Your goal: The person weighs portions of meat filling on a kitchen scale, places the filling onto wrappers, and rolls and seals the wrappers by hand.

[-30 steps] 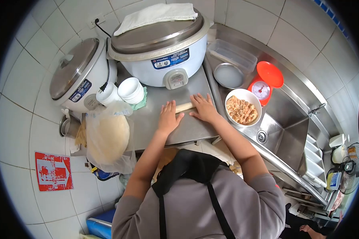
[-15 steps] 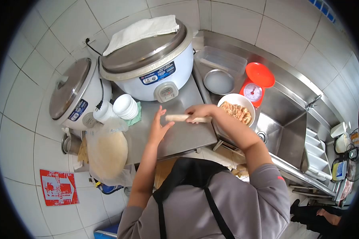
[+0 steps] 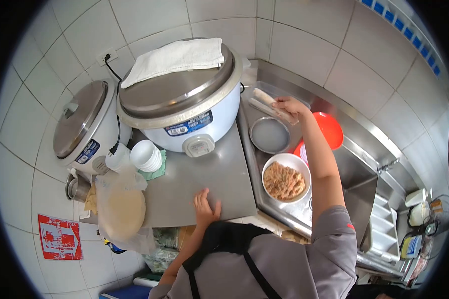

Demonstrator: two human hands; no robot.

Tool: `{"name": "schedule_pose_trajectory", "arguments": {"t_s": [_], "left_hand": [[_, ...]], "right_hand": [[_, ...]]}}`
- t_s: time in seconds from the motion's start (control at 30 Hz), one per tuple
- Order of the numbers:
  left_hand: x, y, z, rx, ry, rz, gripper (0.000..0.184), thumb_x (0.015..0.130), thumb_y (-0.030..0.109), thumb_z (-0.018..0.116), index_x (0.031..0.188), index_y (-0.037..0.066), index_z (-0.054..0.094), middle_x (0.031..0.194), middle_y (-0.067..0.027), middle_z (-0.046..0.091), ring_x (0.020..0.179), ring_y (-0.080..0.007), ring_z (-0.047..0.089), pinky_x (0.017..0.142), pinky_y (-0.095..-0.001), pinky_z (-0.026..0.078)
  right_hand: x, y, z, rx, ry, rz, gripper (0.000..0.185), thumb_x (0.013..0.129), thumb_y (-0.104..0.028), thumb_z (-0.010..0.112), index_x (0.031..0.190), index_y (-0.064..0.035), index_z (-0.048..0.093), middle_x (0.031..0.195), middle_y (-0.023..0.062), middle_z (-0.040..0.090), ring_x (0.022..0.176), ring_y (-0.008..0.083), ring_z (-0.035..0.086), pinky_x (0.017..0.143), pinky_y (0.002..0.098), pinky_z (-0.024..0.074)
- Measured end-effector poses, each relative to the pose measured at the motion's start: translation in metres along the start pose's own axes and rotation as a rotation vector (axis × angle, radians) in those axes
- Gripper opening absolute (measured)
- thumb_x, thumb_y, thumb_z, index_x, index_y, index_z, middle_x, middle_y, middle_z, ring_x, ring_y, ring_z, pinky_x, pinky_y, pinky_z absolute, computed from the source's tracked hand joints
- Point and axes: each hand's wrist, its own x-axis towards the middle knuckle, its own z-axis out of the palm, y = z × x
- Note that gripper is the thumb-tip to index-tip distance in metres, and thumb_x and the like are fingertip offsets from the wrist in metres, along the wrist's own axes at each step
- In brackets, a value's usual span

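Observation:
My right hand (image 3: 290, 108) grips a pale, rolled, stick-like piece (image 3: 264, 96) over the clear plastic tray (image 3: 257, 105) at the back of the sink unit. My left hand (image 3: 206, 209) rests at the front edge of the steel table (image 3: 204, 177), fingers apart, holding nothing. Between the arms, a white bowl (image 3: 266, 167) holds a chunky orange-brown filling (image 3: 283, 181). Behind the bowl sits a round metal pan (image 3: 270, 134) with a whitish inside. The red scale (image 3: 329, 130) is partly hidden by my right forearm.
Two large rice cookers (image 3: 179, 104) stand at the back left, a white towel (image 3: 174, 60) on one lid. White cups (image 3: 145, 155) sit on a green cloth (image 3: 159, 168). Round pale sheets in a plastic bag (image 3: 121, 212) lie front left. The sink (image 3: 356, 194) is at right.
My right hand has carried the rolled piece from the steel table back and right to the plastic tray. My left hand has drawn back to the table's front edge.

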Motion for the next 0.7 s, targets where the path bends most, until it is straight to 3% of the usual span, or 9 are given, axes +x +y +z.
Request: {"name": "schedule_pose_trajectory", "arguments": {"t_s": [0.07, 0.17, 0.23, 0.4, 0.6, 0.7], "left_hand": [[0.003, 0.004, -0.001, 0.053, -0.015, 0.021, 0.058, 0.074, 0.019, 0.066, 0.122, -0.005, 0.043, 0.114, -0.0246, 0.05, 0.111, -0.0402, 0.046, 0.102, -0.0528, 0.029], [0.004, 0.01, -0.006, 0.067, -0.017, -0.019, 0.056, 0.074, 0.019, 0.065, 0.12, -0.004, 0.045, 0.112, -0.0238, 0.051, 0.11, -0.0395, 0.047, 0.102, -0.0548, 0.029], [0.003, 0.006, -0.002, 0.089, -0.003, -0.018, 0.053, 0.074, 0.019, 0.065, 0.118, -0.003, 0.046, 0.111, -0.0226, 0.052, 0.11, -0.0388, 0.047, 0.102, -0.0549, 0.029], [0.008, 0.015, -0.008, 0.097, -0.019, -0.101, 0.051, 0.073, 0.018, 0.066, 0.116, -0.001, 0.047, 0.11, -0.019, 0.053, 0.11, -0.0365, 0.048, 0.102, -0.0536, 0.029], [0.008, 0.02, -0.013, 0.116, -0.062, -0.135, 0.051, 0.07, 0.017, 0.065, 0.115, 0.0, 0.048, 0.11, -0.0176, 0.053, 0.11, -0.0365, 0.048, 0.102, -0.0528, 0.029], [0.004, 0.016, -0.011, 0.098, -0.073, -0.141, 0.051, 0.07, 0.018, 0.065, 0.115, 0.001, 0.049, 0.111, -0.0177, 0.053, 0.11, -0.0372, 0.047, 0.103, -0.0523, 0.029]], "right_hand": [[0.029, -0.002, -0.019, -0.239, 0.257, 0.026, 0.035, 0.083, -0.025, 0.066, 0.109, -0.0017, 0.061, 0.091, 0.006, 0.064, 0.076, 0.0162, 0.062, 0.066, 0.0312, 0.0504], [0.093, 0.044, -0.053, -0.631, 0.354, -0.134, 0.036, 0.075, -0.025, 0.07, 0.102, -0.0022, 0.065, 0.086, 0.0089, 0.066, 0.077, 0.02, 0.062, 0.069, 0.0351, 0.0485], [0.128, 0.074, -0.064, -0.642, 0.334, -0.112, 0.039, 0.069, -0.025, 0.071, 0.099, -0.001, 0.067, 0.085, 0.0134, 0.067, 0.08, 0.0234, 0.062, 0.072, 0.0362, 0.0474], [0.168, 0.108, -0.061, -0.68, 0.369, -0.104, 0.041, 0.07, -0.024, 0.072, 0.104, -0.0005, 0.065, 0.09, 0.0152, 0.068, 0.084, 0.0257, 0.064, 0.076, 0.0352, 0.0483], [0.201, 0.144, -0.052, -0.654, 0.335, -0.059, 0.04, 0.077, -0.025, 0.065, 0.113, -0.0071, 0.064, 0.097, 0.0176, 0.067, 0.088, 0.0301, 0.064, 0.08, 0.0374, 0.0491], [0.186, 0.122, -0.042, -0.777, 0.268, 0.026, 0.048, 0.077, -0.034, 0.063, 0.12, -0.0139, 0.06, 0.114, 0.0184, 0.062, 0.107, 0.0337, 0.058, 0.093, 0.0394, 0.0447]]}}
